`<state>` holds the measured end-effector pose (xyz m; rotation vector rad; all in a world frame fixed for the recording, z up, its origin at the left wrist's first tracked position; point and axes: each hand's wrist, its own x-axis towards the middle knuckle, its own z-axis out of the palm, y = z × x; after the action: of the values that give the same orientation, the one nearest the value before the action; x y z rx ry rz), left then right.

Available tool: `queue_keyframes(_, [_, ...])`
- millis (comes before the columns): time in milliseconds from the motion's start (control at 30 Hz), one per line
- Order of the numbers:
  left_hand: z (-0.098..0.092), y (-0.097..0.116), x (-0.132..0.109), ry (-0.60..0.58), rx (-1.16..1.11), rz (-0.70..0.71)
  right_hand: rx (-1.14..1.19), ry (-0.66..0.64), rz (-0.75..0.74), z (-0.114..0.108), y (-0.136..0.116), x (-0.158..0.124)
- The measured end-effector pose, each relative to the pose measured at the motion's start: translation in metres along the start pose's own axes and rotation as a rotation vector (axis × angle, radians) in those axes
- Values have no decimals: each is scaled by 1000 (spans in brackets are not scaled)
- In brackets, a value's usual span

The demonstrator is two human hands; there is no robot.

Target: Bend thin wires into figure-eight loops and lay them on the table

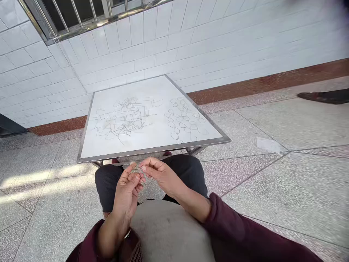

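My left hand (127, 189) and my right hand (159, 174) meet over my lap, fingers curled and pinched together on a thin piece of wire (145, 177) that barely shows between them. Just beyond them stands a small white table (152, 149) with a metal rim. On its left half lies a tangled pile of thin bent wires (122, 118). On its right half lie several wire loops (184, 118) laid out in rows.
A white tiled wall (191, 43) with a barred window (81, 14) rises behind the table. Speckled stone floor (272, 163) surrounds it. A dark shoe-like shape (324, 96) lies at the far right. A dark object (8, 127) sits at the left edge.
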<state>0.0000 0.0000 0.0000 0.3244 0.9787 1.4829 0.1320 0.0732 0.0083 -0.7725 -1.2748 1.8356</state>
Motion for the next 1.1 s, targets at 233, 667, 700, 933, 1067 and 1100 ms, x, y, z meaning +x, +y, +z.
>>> queue_keyframes(233, [4, 2, -2, -24, 23, -25, 21, 26, -16, 2, 2, -2])
queue_keyframes(667, [2, 1, 3, 60, -18, -17, 23, -52, 19, 1, 10, -1])
queue_keyframes(700, [2, 0, 4, 68, -10, 3, 9, -72, 21, 1, 10, -1])
queue_keyframes(933, [5, 0, 2, 110, 90, 130, -40, -125, 63, -3, 15, -1])
queue_keyframes(1067, [6, 2, -1, 104, 156, 160, -42, -120, 77, -5, 14, -1])
queue_keyframes(1100, [5, 2, -1, 98, 166, 167, -39, -111, 80, -5, 14, -1])
